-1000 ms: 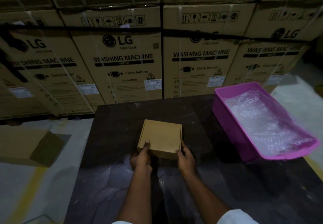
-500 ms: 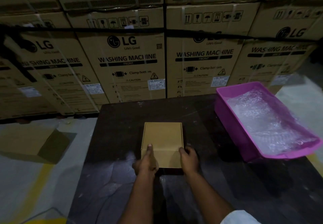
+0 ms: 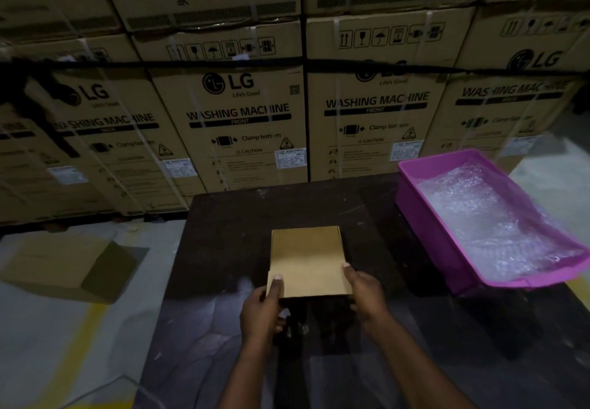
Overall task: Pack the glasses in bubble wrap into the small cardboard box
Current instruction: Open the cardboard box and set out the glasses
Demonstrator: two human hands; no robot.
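A small brown cardboard box (image 3: 308, 258) sits in the middle of the dark table (image 3: 223, 217). Its near lid flap is tilted up toward me. My left hand (image 3: 263, 308) pinches the flap's left corner, thumb on top. My right hand (image 3: 362, 290) holds the flap's right corner the same way. At the table's right a pink plastic tray (image 3: 421, 217) holds crumpled bubble wrap (image 3: 488, 217). The glasses do not show.
A wall of large LG washing machine cartons (image 3: 242, 111) stands right behind the table. An open cardboard box (image 3: 64, 265) lies on the pale floor to the left. A yellow floor line (image 3: 73, 341) runs beside the table.
The box has been turned square to me and its near flap has come up between my two hands. Both hands have shifted from the front wall to the flap's corners.
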